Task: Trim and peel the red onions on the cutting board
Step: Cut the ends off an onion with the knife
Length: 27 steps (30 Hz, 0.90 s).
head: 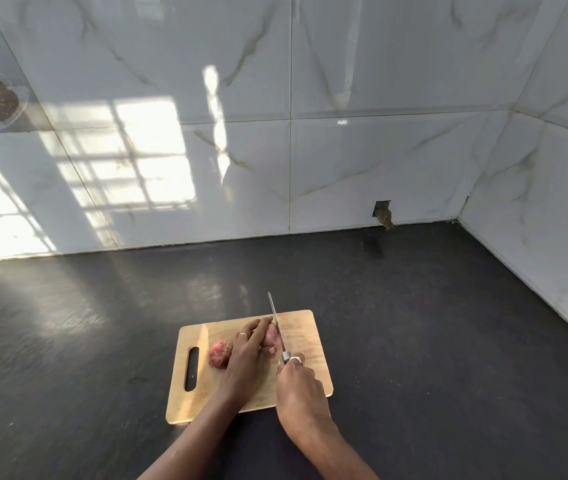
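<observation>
Left hand (249, 348) curled over onion (271, 336), right hand (298, 382) gripping knife (277, 327), blade beside fingers (258, 327) on board (305, 329): onion may roll, nicking them

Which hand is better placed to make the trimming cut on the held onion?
The right hand: it grips the knife, whose blade lies against the onion; the left hand holds that onion.

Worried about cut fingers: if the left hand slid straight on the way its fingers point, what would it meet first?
Most likely the knife: the left hand grips an onion, and the blade held by the right hand crosses just past its fingertips. Their gap in depth is unclear.
</observation>
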Motion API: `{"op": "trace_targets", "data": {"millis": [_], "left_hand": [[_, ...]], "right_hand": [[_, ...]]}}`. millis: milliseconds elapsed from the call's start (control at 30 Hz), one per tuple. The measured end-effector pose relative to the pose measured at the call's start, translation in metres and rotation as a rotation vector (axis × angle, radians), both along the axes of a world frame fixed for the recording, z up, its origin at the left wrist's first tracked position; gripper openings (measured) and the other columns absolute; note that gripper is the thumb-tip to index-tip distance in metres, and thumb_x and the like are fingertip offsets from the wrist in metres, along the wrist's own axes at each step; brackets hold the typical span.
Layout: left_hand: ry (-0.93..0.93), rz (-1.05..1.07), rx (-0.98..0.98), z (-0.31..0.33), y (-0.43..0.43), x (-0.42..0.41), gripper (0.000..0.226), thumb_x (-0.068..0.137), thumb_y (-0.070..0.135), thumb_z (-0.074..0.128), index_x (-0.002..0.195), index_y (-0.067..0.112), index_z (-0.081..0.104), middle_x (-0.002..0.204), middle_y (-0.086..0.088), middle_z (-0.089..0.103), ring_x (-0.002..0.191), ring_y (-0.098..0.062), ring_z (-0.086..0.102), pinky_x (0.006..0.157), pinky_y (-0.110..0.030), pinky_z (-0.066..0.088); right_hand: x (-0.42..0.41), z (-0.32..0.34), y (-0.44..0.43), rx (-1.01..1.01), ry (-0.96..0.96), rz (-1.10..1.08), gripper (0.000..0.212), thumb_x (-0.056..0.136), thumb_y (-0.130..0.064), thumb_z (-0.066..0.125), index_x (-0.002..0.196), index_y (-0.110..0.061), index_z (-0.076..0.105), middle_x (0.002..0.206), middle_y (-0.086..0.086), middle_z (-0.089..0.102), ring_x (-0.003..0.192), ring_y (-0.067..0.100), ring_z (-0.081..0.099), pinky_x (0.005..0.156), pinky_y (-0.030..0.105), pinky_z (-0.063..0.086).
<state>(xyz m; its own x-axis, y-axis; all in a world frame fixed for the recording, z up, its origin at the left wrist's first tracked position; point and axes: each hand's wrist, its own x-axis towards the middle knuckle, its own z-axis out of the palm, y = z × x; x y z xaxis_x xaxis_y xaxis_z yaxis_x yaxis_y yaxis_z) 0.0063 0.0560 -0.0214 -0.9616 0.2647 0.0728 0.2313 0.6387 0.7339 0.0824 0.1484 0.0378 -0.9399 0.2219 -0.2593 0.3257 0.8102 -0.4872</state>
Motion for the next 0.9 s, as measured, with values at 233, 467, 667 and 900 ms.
{"op": "trace_targets", "data": {"millis": [233, 467, 667, 900], "left_hand": [[-0.009, 0.056, 0.043, 0.007, 0.001, 0.001, 0.049, 0.089, 0.003, 0.049, 0.136, 0.012, 0.04, 0.137, -0.007, 0.046, 0.127, -0.019, 0.04, 0.097, -0.01, 0.021], [0.012, 0.065, 0.103, 0.02, 0.003, 0.009, 0.046, 0.086, -0.004, 0.051, 0.13, 0.007, 0.046, 0.113, 0.003, 0.052, 0.108, -0.016, 0.049, 0.08, -0.005, 0.024], [-0.016, 0.036, 0.089, 0.019, 0.003, 0.009, 0.043, 0.089, 0.001, 0.048, 0.13, 0.014, 0.044, 0.113, 0.004, 0.052, 0.1, -0.006, 0.046, 0.082, -0.008, 0.028], [-0.024, 0.017, 0.089, 0.02, 0.003, 0.007, 0.043, 0.088, 0.011, 0.056, 0.129, 0.016, 0.044, 0.113, 0.007, 0.051, 0.1, -0.004, 0.043, 0.082, -0.01, 0.029]], "right_hand": [[-0.009, -0.005, 0.0, -0.131, -0.081, -0.056, 0.032, 0.104, -0.025, 0.023, 0.123, -0.006, 0.042, 0.119, 0.009, 0.059, 0.106, 0.026, 0.06, 0.083, 0.033, 0.046], [-0.009, 0.0, -0.007, -0.151, -0.089, -0.052, 0.03, 0.103, -0.018, 0.022, 0.126, -0.007, 0.039, 0.121, 0.01, 0.056, 0.107, 0.026, 0.059, 0.082, 0.032, 0.045], [-0.007, 0.002, -0.01, -0.161, -0.122, -0.027, 0.035, 0.098, -0.005, 0.023, 0.131, -0.011, 0.032, 0.123, 0.01, 0.053, 0.107, 0.025, 0.058, 0.084, 0.032, 0.046], [-0.014, 0.005, -0.01, -0.211, -0.148, -0.074, 0.039, 0.095, -0.004, 0.023, 0.132, -0.015, 0.03, 0.12, 0.01, 0.056, 0.106, 0.027, 0.058, 0.087, 0.037, 0.05]]}}
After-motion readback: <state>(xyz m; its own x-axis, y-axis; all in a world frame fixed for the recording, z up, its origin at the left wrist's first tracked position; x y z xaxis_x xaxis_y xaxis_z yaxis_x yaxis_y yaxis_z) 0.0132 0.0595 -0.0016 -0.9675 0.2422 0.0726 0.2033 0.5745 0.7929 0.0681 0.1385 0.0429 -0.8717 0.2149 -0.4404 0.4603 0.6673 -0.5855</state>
